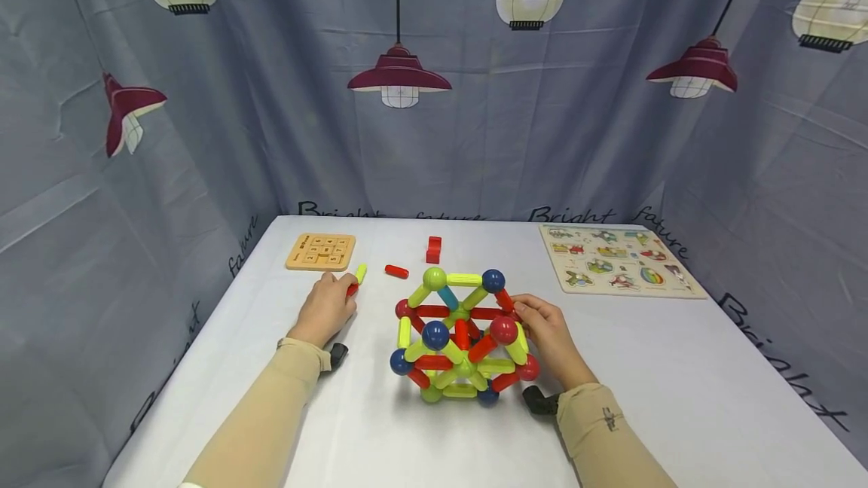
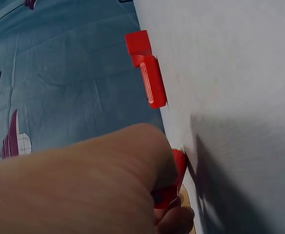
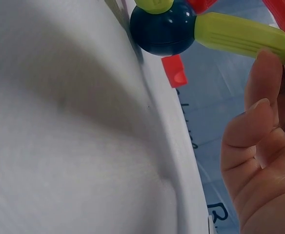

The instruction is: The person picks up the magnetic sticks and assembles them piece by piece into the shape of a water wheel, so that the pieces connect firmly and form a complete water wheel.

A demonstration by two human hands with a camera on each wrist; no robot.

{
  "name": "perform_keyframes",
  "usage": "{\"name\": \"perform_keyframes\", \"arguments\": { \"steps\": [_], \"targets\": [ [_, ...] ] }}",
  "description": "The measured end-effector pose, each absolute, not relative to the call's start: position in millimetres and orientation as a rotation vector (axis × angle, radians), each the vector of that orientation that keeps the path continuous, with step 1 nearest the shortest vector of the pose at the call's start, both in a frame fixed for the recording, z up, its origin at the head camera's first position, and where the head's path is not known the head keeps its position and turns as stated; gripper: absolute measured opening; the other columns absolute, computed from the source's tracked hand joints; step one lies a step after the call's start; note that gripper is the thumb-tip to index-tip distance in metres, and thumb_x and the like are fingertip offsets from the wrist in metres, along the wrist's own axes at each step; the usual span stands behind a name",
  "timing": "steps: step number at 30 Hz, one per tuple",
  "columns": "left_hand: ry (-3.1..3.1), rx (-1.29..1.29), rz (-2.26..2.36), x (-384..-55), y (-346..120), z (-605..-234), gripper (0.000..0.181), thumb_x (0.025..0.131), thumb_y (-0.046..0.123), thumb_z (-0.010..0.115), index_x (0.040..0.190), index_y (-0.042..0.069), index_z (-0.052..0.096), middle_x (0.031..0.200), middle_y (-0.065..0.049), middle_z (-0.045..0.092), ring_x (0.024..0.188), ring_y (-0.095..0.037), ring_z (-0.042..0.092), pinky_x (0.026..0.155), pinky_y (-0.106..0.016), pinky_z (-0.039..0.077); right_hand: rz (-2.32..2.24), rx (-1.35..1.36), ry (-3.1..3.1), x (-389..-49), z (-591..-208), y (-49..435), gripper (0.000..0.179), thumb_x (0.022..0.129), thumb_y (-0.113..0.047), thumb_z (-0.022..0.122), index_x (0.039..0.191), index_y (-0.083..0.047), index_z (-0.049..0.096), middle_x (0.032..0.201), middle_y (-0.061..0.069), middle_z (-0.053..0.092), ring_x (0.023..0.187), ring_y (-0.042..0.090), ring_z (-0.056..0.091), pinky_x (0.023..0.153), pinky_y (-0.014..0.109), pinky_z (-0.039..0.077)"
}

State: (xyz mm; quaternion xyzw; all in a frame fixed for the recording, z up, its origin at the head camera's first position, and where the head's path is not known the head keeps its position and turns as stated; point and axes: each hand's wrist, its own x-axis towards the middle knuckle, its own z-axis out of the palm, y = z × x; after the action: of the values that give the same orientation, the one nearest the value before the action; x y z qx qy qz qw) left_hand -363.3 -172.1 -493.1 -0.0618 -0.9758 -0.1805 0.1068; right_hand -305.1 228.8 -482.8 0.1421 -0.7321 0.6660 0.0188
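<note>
A magnetic ball-and-stick structure (image 1: 464, 369) stands on the white table, built from green, red and blue balls joined by red, lime and teal sticks. To its left, my left hand (image 1: 325, 311) pinches a red magnetic stick (image 2: 180, 163) low over the table; fingers cover part of it. A lime stick (image 1: 362, 273) lies just beyond those fingertips. My right hand (image 1: 552, 337) holds the structure's right side, its fingertips around a joint by a red ball. The right wrist view shows a fingertip against a lime stick (image 3: 240, 35) near a dark blue ball (image 3: 162, 27).
Behind the structure lie a loose red stick (image 1: 396, 271) and a red block (image 1: 434, 249). A wooden number puzzle (image 1: 321, 252) sits at the back left, a picture puzzle board (image 1: 620, 266) at the back right. Printed grey curtains (image 1: 447, 149) surround the table.
</note>
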Motion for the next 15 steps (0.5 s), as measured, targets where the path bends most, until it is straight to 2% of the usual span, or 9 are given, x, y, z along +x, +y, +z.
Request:
{"name": "perform_keyframes", "arguments": {
  "steps": [9,12,15],
  "targets": [
    [-2.872,-0.276,-0.537,-355,-160,-480,0.043,0.094,0.01,0.064,0.137,0.005,0.064,0.112,-0.02,0.059,0.091,-0.027,0.058,0.084,-0.046,0.054,2.073,0.448,-2.253,-305,-484,231,0.039,0.11,-0.021,0.046,0.123,0.012,0.061,0.101,-0.005,0.071,0.086,0.01,0.066,0.078,0.023,0.057],
    [-2.747,-0.314,-0.811,-336,-147,-455,0.042,0.098,0.013,0.064,0.139,0.007,0.063,0.116,-0.015,0.061,0.095,-0.025,0.059,0.08,-0.041,0.054,2.07,0.458,-2.261,-306,-484,231,0.038,0.11,-0.02,0.046,0.123,0.012,0.062,0.1,-0.004,0.071,0.086,0.01,0.065,0.078,0.024,0.057],
    [-2.462,-0.514,-1.165,-299,-121,-421,0.038,0.1,0.013,0.065,0.137,0.015,0.065,0.119,-0.005,0.065,0.101,-0.02,0.062,0.083,-0.036,0.054,2.06,0.446,-2.284,-307,-482,230,0.037,0.109,-0.022,0.046,0.123,0.008,0.064,0.104,0.003,0.07,0.087,0.012,0.065,0.079,0.025,0.057]
  ]
}}
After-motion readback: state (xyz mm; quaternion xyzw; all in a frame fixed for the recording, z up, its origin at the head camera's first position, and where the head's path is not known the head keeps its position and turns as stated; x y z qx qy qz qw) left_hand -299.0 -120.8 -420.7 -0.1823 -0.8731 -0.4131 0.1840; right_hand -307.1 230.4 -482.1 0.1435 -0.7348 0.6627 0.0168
